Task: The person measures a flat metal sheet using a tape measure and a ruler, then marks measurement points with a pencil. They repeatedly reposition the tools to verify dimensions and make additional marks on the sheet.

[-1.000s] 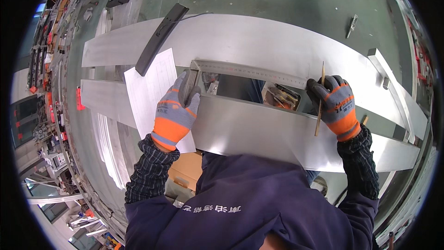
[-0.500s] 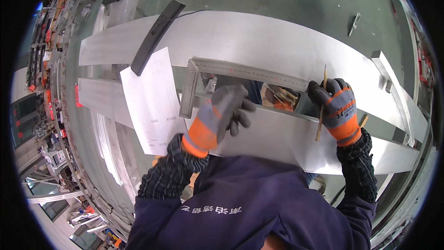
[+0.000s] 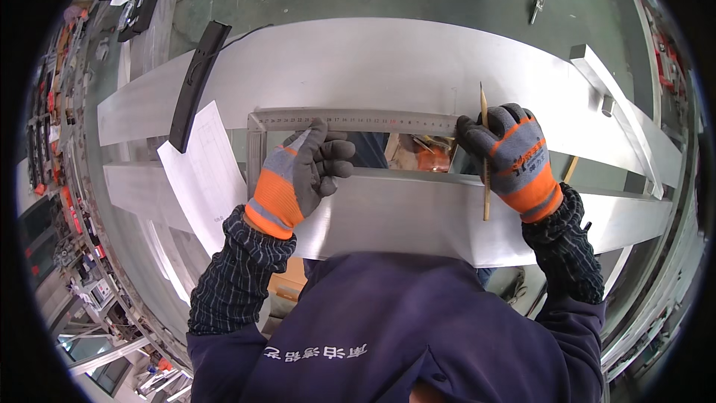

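Note:
A try square lies along the near edge of the far silver metal bar [image 3: 388,52], its graduated steel blade [image 3: 365,121] level and its stock [image 3: 256,149] at the left, pointing towards me. My left hand [image 3: 294,168], in a grey and orange glove, is beside the stock. One fingertip rests on the blade while the other fingers are loosely bent and apart. My right hand [image 3: 514,153], gloved alike, is closed around a thin wooden pencil [image 3: 486,198], held upright in the picture with its point away from me. The right fingertips also touch the blade's right end.
Closer to me runs a second metal bar [image 3: 388,213]. A printed paper sheet [image 3: 201,168] and a dark narrow bar [image 3: 195,89] lie across the bars at left. At right sits a short silver profile [image 3: 619,112]. Between the bars, tools show below. A small metal piece [image 3: 538,4] lies beyond.
My left hand has come down from above the gap onto the square's blade, near its corner. The blade now looks straighter along the bar. The whole view has shifted; my right hand keeps the pencil.

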Demonstrator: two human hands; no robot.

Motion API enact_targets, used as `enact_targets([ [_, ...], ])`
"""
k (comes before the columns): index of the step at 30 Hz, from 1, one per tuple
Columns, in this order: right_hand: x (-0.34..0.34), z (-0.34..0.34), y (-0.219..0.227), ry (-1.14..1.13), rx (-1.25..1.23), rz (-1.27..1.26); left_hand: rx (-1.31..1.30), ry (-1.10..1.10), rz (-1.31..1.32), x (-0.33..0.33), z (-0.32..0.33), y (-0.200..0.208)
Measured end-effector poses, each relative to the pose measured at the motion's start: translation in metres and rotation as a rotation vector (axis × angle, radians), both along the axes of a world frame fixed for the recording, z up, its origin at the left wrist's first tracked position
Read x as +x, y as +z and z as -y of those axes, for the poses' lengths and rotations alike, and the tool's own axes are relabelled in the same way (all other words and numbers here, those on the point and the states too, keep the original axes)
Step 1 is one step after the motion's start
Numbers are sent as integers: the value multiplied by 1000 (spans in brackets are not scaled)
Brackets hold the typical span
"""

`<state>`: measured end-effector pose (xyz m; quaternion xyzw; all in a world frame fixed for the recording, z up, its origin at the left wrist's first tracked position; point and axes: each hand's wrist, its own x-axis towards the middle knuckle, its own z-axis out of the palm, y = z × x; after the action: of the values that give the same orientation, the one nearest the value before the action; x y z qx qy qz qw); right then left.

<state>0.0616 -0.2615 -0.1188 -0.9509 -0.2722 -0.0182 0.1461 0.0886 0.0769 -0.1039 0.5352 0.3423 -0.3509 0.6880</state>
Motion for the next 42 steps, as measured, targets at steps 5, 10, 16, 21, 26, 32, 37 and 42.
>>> enact_targets([
  [5,1,1,3,-4,30,-38,13,1,-23,1,2,4],
  [10,3,-1,5,0,15,-58,-16,-31,-2,0,-4,-3],
  [16,0,-1,7,-23,-15,-63,-51,-40,-44,3,0,4],
  [21,1,-4,1,-13,30,-16,-54,-32,-64,5,0,1],
  [26,3,-5,6,-3,35,-7,-55,-51,-51,5,-1,-2],
  [32,1,-2,3,-4,41,-26,-23,-75,-36,6,3,4],
  [37,1,-2,3,0,29,-28,-35,-72,-32,4,1,1],
  [42,0,-3,3,-6,9,-42,-30,-78,-21,5,1,2],
])
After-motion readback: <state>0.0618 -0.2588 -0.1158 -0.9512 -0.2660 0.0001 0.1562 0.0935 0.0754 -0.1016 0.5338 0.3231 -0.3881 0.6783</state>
